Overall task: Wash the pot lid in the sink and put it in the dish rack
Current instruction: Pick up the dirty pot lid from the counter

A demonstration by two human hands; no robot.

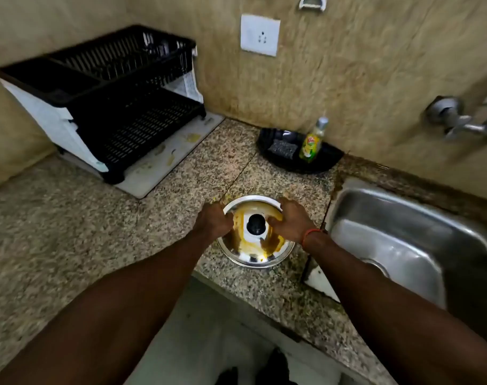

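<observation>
- We find the pot lid (254,255) lying flat on the speckled granite counter (70,218), close to the counter's front edge and just left of the sink (420,232).
- The lid is polished steel with a black knob (255,223) at its centre; yellow-brown residue smears the surface around the knob.
- The left hand (214,220) sits at the lid's left rim, fingers curled down over the edge. We cannot tell whether they grip the rim or merely touch it.
- The right hand (290,218) covers the lid's right side, fingers bent over the far rim and the thumb lying near the knob. Contact with the lid appears made; a firm hold cannot be confirmed, as the frame is blurred.
- A red thread band (310,235) circles the right wrist.
- The sink is stainless steel; its basin shows no items in the visible part.
- A wall-mounted tap (458,120) projects above the sink at the right edge of view.
- The dish rack (111,101), black with two tiers and white side panels, stands at the far left of the counter on a pale mat (164,162), well apart from the lid.
- A black tray (322,159) against the wall holds a bottle of dish soap (313,141) and a scrub pad (282,148).
- A white wall socket (260,34) is mounted above the counter.
</observation>
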